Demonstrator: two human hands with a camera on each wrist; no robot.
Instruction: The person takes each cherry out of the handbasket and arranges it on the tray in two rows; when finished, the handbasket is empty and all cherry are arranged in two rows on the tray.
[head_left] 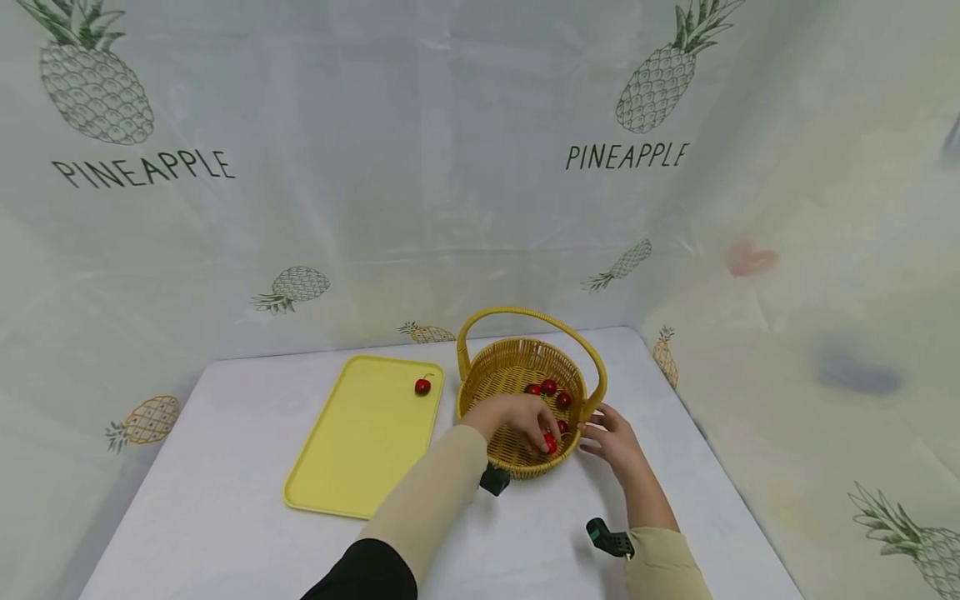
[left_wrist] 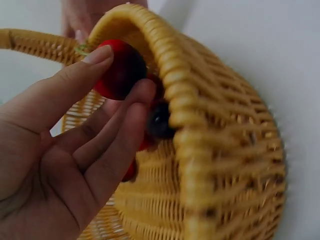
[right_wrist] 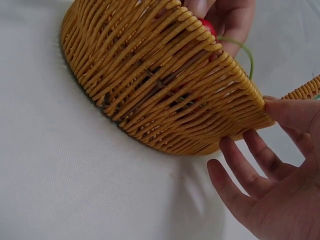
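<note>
Inside the yellow wicker basket point(head_left: 491, 367), my left hand point(head_left: 531, 419) pinches a red cherry point(left_wrist: 120, 70) between thumb and fingertips. A thin green stem curves out from this cherry in the right wrist view. More cherries point(head_left: 549, 387) lie along the right side of the basket floor, partly hidden by the hand. My right hand point(head_left: 617, 446) holds the basket's right rim near the foot of the handle, thumb on the rim point(right_wrist: 250, 90) and other fingers spread along the outer wall.
A yellow tray point(head_left: 360, 442) lies to the left of the basket, with a single cherry point(head_left: 423, 387) near its far right corner. The basket's arched handle point(head_left: 525, 311) rises over its opening. Behind the white table point(head_left: 225, 467) hangs a pineapple-printed curtain point(head_left: 390, 167).
</note>
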